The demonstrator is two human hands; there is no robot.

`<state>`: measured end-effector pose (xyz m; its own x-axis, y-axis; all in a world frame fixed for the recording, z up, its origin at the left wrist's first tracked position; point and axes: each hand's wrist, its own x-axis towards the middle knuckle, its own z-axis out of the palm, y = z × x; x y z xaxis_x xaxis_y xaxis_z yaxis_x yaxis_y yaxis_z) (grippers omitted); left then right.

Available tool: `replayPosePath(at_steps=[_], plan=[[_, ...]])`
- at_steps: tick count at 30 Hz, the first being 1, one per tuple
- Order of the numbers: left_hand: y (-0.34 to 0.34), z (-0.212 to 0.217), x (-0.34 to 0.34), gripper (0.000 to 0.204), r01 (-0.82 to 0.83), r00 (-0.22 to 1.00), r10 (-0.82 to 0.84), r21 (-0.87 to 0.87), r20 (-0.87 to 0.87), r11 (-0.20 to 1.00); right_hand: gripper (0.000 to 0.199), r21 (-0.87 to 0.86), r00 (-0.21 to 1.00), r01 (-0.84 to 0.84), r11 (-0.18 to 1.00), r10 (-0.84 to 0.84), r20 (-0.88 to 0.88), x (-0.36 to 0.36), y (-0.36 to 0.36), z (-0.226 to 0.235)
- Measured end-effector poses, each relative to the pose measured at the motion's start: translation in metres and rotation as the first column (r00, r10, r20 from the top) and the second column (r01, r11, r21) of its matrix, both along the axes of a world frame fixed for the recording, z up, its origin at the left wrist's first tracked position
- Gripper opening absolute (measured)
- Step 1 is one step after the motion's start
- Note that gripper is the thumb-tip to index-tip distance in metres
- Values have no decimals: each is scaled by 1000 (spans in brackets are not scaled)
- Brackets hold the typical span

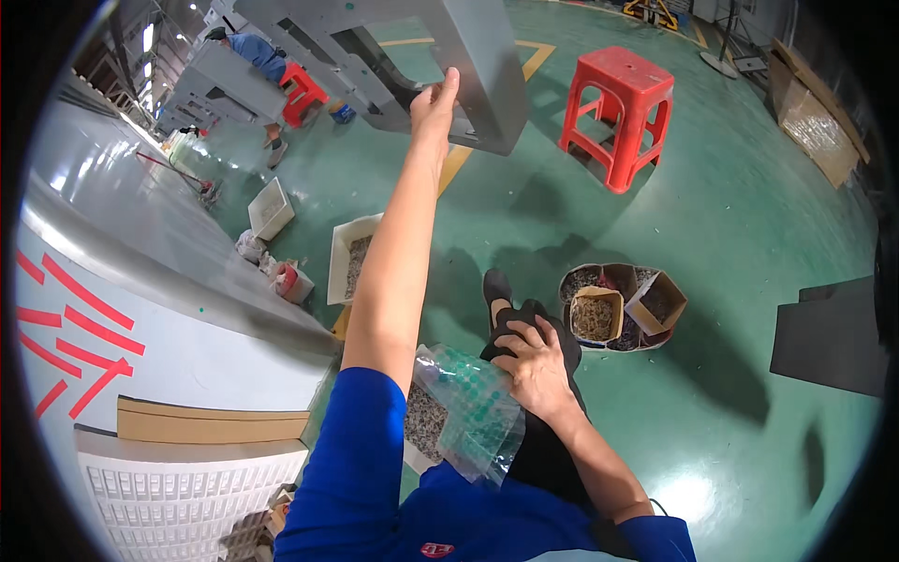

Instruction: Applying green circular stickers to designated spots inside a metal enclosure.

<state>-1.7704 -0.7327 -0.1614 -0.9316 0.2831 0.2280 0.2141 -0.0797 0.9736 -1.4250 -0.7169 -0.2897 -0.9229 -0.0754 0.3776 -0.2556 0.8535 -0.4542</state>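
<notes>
My left arm reaches forward to a large grey metal housing [492, 66] with a cut-out opening. My left hand [434, 110] is closed on the edge of that opening, thumb up; its other fingers are partly hidden. My right hand [537, 367] lies over my knee in black trousers [548, 450], fingers spread and slightly bent. Beside it, touching its thumb side, a clear plastic bag [482, 393] with green round stickers rests on my lap. Whether the hand pins the bag's edge cannot be made out.
A red plastic stool [618, 117] stands ahead to the right. Boxes of small metal parts [596, 317] sit on the floor by my right knee. White bins [339, 262] stand to the left, beside a white-and-grey bench [178, 318]. A person in blue [253, 51] bends over farther off.
</notes>
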Motion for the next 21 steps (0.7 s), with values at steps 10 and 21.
replayPosePath(at_steps=[10, 21], plan=[[-40, 1, 6, 45, 292, 955, -293, 46, 37, 955, 19, -47, 1000, 7, 999, -9, -28, 0, -2, 0], [-108, -14, 20, 30, 449, 892, -451, 133, -16, 884, 18, -68, 998, 30, 997, -33, -47, 6, 6, 1]])
